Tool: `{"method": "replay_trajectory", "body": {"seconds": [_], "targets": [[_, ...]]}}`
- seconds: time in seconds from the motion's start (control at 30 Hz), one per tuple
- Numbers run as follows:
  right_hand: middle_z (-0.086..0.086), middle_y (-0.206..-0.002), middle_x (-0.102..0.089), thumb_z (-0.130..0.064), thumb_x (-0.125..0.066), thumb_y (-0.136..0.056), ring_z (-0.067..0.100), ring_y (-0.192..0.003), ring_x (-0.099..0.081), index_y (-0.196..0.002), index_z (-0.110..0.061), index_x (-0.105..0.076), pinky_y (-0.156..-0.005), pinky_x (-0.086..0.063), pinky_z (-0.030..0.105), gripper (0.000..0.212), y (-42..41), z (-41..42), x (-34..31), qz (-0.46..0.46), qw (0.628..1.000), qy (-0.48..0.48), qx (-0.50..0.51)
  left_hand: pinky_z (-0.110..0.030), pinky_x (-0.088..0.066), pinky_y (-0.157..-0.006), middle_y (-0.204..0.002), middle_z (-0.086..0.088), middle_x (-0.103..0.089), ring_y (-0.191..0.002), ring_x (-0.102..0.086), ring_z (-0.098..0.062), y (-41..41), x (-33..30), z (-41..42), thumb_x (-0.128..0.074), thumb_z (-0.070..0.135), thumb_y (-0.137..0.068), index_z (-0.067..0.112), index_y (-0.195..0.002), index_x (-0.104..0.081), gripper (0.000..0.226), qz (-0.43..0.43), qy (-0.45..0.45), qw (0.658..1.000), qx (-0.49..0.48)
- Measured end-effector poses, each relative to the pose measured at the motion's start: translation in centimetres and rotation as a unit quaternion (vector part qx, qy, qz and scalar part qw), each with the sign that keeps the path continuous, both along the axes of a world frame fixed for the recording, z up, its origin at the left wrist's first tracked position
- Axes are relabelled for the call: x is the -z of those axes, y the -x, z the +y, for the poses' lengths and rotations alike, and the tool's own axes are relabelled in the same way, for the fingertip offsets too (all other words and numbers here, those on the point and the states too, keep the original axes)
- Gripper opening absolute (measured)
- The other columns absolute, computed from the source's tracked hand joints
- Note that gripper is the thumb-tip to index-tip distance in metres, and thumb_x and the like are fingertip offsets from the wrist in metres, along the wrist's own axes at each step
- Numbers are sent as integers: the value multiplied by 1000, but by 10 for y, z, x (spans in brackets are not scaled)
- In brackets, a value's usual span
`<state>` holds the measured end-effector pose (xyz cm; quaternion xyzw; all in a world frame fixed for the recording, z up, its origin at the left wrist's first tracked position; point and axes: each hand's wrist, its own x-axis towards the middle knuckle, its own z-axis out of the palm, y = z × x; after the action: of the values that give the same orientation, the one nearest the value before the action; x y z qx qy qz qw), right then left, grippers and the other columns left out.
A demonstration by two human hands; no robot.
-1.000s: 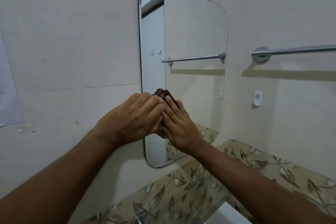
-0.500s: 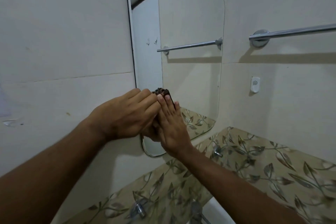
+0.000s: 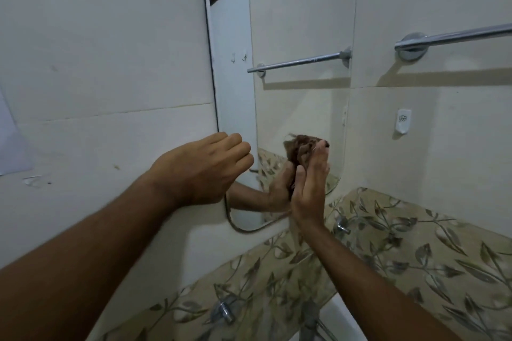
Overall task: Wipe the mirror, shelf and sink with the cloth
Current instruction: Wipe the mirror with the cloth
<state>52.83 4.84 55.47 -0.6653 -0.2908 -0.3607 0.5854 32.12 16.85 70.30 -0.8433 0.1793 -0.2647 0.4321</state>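
A tall rounded mirror [image 3: 299, 22] hangs on the cream tiled wall. My right hand [image 3: 309, 191] presses a dark brown cloth [image 3: 300, 148] flat against the mirror's lower right part; its reflection meets it in the glass. My left hand [image 3: 199, 171] hovers off the cloth near the mirror's lower left edge, fingers loosely curled and holding nothing. A glass shelf [image 3: 304, 279] runs below the mirror on chrome brackets. The white sink [image 3: 349, 318] shows only as a sliver at the bottom edge.
A chrome towel bar [image 3: 454, 37] is fixed to the right wall, with a small white hook [image 3: 403, 122] below it. A leaf-patterned tile band [image 3: 443, 252] runs along both walls. A chrome bracket [image 3: 223, 311] holds the shelf at lower left.
My hands have separated: the right one slid the cloth rightward across the lower mirror, and the left one came off the cloth and stayed near the mirror's left edge.
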Motion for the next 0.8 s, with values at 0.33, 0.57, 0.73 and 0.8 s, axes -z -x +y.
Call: {"method": "replay_trajectory", "body": {"seconds": [0.33, 0.57, 0.73, 0.8], "targets": [[-8, -168, 3, -28, -33, -107, 12, -154, 7, -159, -22, -2, -126, 2, 36, 61, 22, -7, 15, 15, 998, 28, -45, -45, -51, -77, -88, -12, -54, -80, -51, -30, -5, 3, 5, -54, 5, -70, 10, -89, -57, 19, -6, 15, 1000, 25], [-7, -167, 2, -42, -21, -106, 7, -154, 5, -159, -28, -1, -126, 1, 38, 58, -43, -17, 3, 188, 979, -72, 11, -45, -50, -72, -86, -12, -53, -77, -50, -30, -6, 2, 6, -36, 9, -78, 10, -88, -56, 22, -3, 8, 999, 35], [2, -168, -3, -33, -25, -109, 18, -155, -4, -160, -21, -2, -125, -10, 39, 57, -64, -27, 2, 286, 953, -96, 17, -44, -49, -72, -85, -12, -52, -77, -49, -29, -7, 2, 5, -42, 6, -78, 10, -86, -54, 15, -1, 2, 1000, 27], [1, -168, 0, -39, -26, -108, 19, -155, -2, -159, -24, 0, -124, -17, 47, 59, -44, -18, 15, 305, 947, -102, 13, -44, -49, -72, -85, -12, -53, -76, -50, -29, -6, 2, 5, -45, 5, -77, 9, -85, -54, 13, -1, 7, 1000, 21]]}}
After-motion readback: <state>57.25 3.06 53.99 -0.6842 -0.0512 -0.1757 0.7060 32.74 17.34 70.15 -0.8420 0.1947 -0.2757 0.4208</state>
